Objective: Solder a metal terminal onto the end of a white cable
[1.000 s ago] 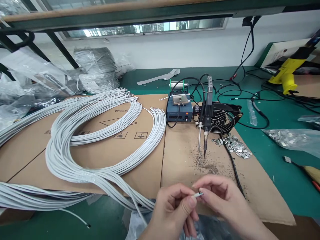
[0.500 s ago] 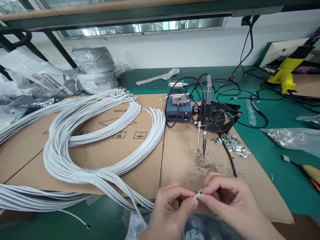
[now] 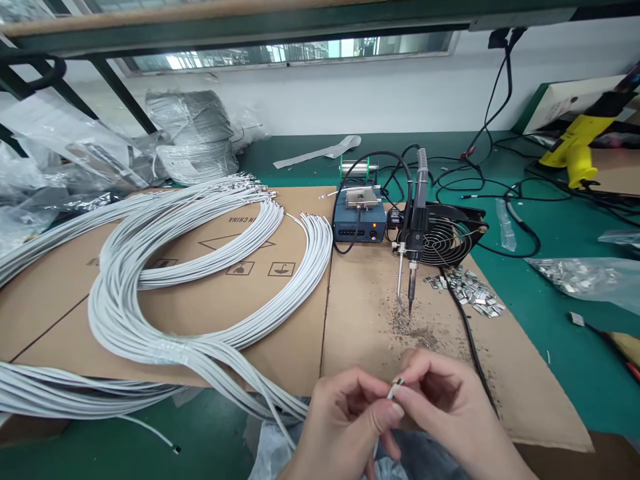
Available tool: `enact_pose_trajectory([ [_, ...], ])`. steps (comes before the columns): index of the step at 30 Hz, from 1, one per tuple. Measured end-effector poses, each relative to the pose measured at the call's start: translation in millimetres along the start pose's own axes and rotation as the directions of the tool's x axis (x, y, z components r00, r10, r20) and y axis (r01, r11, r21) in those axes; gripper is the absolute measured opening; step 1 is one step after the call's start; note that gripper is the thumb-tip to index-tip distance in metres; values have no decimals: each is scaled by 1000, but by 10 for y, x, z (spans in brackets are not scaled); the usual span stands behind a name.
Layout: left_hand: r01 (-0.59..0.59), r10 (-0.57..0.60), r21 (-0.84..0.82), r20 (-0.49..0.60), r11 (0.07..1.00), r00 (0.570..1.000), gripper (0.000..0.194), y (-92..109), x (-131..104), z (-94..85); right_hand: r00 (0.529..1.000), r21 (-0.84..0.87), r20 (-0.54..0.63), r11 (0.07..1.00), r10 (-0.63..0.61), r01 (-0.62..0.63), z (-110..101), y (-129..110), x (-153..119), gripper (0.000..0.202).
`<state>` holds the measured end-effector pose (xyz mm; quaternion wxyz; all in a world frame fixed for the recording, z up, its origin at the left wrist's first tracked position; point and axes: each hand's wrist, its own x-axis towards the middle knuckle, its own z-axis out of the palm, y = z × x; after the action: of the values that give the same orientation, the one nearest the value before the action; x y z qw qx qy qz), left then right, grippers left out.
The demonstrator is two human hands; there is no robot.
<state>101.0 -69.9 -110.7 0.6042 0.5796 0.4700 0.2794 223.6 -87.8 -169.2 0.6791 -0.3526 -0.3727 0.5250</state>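
Observation:
My left hand [image 3: 347,417] pinches a white cable [image 3: 393,391] close to its end, thumb against forefinger. My right hand [image 3: 445,403] is closed on the tip of that same end, where a small dark bit shows between the fingertips. Fingers hide most of the tip, so its detail is too small to tell. Beyond the hands, a soldering iron [image 3: 415,230] points downward in an upright holder, over dark specks on the cardboard [image 3: 360,300]. A pile of small metal connector shells [image 3: 475,290] lies to its right.
Coiled white cables [image 3: 120,293] cover the left side. Behind are a blue soldering station [image 3: 360,223], a solder spool [image 3: 354,167] and a fan [image 3: 450,240]. At right lie a bag of metal parts [image 3: 585,277] and a yellow heat gun [image 3: 580,143]. A shelf beam [image 3: 280,37] crosses above.
My right hand has shifted slightly left, closer to my left hand, and the cable end has turned more upright. Less of the tip's dark part shows. Both hands keep their grip.

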Motion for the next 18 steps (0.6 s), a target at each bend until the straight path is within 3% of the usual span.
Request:
enact_pose_trajectory([
  [3, 24, -24, 25, 11, 999, 1000, 31, 33, -6, -4, 992, -148, 122, 989, 28, -10, -112, -113, 48, 19],
  [6, 22, -23, 25, 18, 999, 1000, 34, 25, -1, -3, 974, -176, 223, 984, 24, 16, -155, -194, 80, 19],
  [10, 14, -14, -47, -3, 999, 1000, 42, -31, 19, 17, 996, -2, 85, 999, -41, 42, -35, -126, 42, 23],
  [13, -12, 7, -103, -43, 995, 999, 46, -73, 33, 40, 984, 73, -58, 983, -166, 170, 77, 18, -8, 20],
  [15, -5, 0, -93, -62, 996, 998, 47, -90, 35, 50, 946, -22, -106, 952, -306, 305, 101, 94, -22, 18],
  [18, 4, -4, -4, -118, 1000, 993, 46, -96, 22, 55, 905, -217, -43, 888, -424, 406, 64, 119, -16, 21],
])
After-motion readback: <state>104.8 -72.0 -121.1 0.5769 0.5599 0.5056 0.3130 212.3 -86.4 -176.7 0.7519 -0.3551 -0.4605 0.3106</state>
